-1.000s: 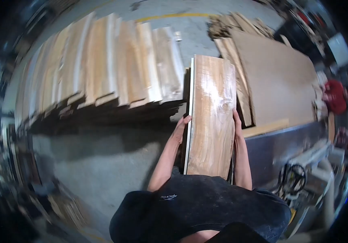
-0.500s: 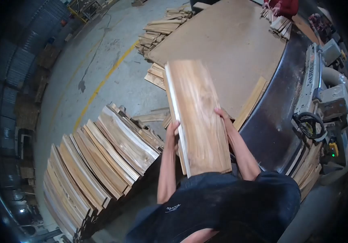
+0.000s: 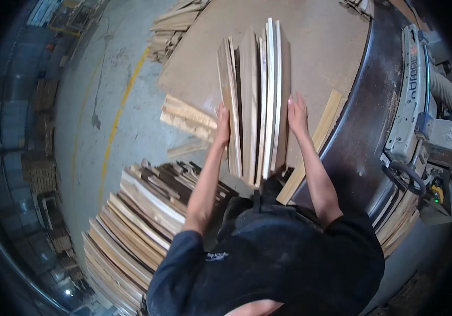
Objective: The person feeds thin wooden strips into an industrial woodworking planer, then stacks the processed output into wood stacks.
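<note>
Several wooden boards (image 3: 249, 100) stand on edge, side by side, over the near part of the brown table (image 3: 320, 47). Dark gaps show between some of them. My left hand (image 3: 222, 122) presses flat against the outer left board, its fingers pointing away from me. On the other side, my right hand (image 3: 297, 111) lies along the outer right board with its fingers stretched and slightly apart. The boards are between my two palms, with their far ends tilted a little unevenly.
A stack of boards (image 3: 131, 221) stands at the lower left. A loose strip (image 3: 313, 147) lies near the dark metal surface (image 3: 355, 147). Beyond are a machine (image 3: 407, 100) at the right and piled wood pieces (image 3: 176, 26) at the far left table edge.
The wood between my hands has turned from its broad face showing to several boards on edge, spread apart. My hands have moved farther forward, and the view has shifted.
</note>
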Motion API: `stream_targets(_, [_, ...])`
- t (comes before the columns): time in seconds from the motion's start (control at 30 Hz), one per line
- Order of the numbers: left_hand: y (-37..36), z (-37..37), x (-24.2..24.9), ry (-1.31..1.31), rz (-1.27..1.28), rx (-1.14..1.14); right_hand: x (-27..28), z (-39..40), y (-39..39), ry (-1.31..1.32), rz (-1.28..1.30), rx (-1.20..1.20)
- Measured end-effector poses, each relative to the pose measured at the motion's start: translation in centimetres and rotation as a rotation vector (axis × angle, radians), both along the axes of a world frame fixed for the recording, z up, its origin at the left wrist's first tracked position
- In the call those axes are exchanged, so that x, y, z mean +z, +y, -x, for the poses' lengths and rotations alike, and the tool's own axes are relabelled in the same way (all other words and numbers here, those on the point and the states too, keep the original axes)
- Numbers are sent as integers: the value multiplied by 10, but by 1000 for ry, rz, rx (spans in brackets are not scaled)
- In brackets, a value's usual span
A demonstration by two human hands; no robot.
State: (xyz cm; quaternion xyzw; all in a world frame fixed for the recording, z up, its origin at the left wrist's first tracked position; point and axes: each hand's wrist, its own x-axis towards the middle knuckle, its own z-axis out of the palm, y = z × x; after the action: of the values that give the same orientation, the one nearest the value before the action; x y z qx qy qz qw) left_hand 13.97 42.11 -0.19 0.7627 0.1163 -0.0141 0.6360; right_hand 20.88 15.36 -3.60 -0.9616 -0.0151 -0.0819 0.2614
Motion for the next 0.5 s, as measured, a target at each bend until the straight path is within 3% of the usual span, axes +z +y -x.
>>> stream_targets(0.07, [-15, 21, 4, 70, 461, 9, -4, 16, -7, 119, -438, 64])
stream_targets(0.1, [-18, 39, 4, 127, 462, 18, -26, 14, -11, 137, -541, 25])
stream_targets(0.13, [-19, 33, 5, 138, 201, 6, 2, 15, -12, 327, -876, -89])
stream_targets(0.2, [-22, 13, 7, 134, -317, -36, -48, 17, -16, 405, -1287, -152])
stream_targets(0.4, [-21, 1, -3, 105, -232, -77, 1, 43, -14, 355, -1260, -211])
stream_targets(0.47, [-21, 2, 14, 80, 426, 6, 22, 55, -7, 323, -1230, -227])
stream_targets(0.5, [-20, 3, 26, 85, 354, -25, 34, 61, -2, 304, -1212, -235])
